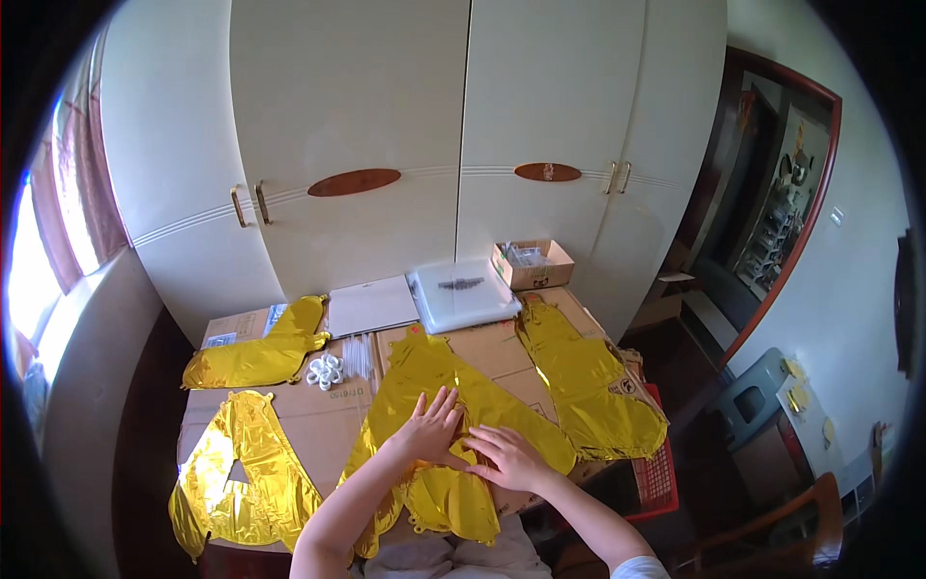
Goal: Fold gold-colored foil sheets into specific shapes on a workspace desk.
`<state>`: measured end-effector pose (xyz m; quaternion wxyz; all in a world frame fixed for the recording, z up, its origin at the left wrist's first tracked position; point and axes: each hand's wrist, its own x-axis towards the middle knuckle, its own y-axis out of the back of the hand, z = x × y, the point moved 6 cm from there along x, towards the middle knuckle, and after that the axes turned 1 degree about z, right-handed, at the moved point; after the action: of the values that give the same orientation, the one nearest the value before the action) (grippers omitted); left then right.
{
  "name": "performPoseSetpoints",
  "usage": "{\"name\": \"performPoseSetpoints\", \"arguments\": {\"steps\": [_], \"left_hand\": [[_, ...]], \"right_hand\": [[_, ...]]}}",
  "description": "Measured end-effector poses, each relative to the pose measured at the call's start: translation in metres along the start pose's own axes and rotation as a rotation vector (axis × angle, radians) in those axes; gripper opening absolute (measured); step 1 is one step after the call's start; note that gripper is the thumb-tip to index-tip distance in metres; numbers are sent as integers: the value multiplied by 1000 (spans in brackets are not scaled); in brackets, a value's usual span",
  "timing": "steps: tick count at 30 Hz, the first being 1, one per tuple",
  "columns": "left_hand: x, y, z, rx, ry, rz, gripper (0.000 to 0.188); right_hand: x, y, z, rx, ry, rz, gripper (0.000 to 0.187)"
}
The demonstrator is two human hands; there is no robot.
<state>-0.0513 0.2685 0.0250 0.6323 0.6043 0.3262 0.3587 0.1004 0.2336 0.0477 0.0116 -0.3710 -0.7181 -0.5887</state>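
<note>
A large flat gold foil balloon (417, 365) lies across the middle of the cardboard-covered table, and its lower part hangs toward my lap. My left hand (431, 431) rests flat on it with the fingers stretched out. Close beside it, my right hand (507, 457) also lies on the foil, fingers spread and pointing left. The fingertips of both hands nearly meet. Neither hand visibly grips anything. To the left is an A-shaped gold foil balloon (253, 511). Behind that lies another gold foil balloon (253, 359). A further one (582, 384) covers the table's right side.
White rolls of ribbon (325, 372) sit beside thin clear straws (358, 357). At the back are a pale flat sheet (372, 308), a stack of clear plastic bags (465, 295) and a small open cardboard box (533, 263). A red basket (659, 480) stands below the right edge.
</note>
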Motion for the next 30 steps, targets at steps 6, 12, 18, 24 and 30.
{"name": "performPoseSetpoints", "arguments": {"steps": [6,12,18,24,30], "left_hand": [[-4,14,1,-37,-11,59,105],[-7,0,-11,-81,-43,182,65],[-4,6,-17,-86,31,179,54],[4,15,-11,-51,30,274,49],[5,11,-9,-54,40,274,52]], "right_hand": [[-11,-16,12,-107,4,-135,44],[-11,-16,12,-77,-4,-129,42],[-12,-13,11,-70,-10,-106,46],[-12,-14,10,-77,-21,-112,46],[-13,-15,12,-80,-19,-112,46]]}}
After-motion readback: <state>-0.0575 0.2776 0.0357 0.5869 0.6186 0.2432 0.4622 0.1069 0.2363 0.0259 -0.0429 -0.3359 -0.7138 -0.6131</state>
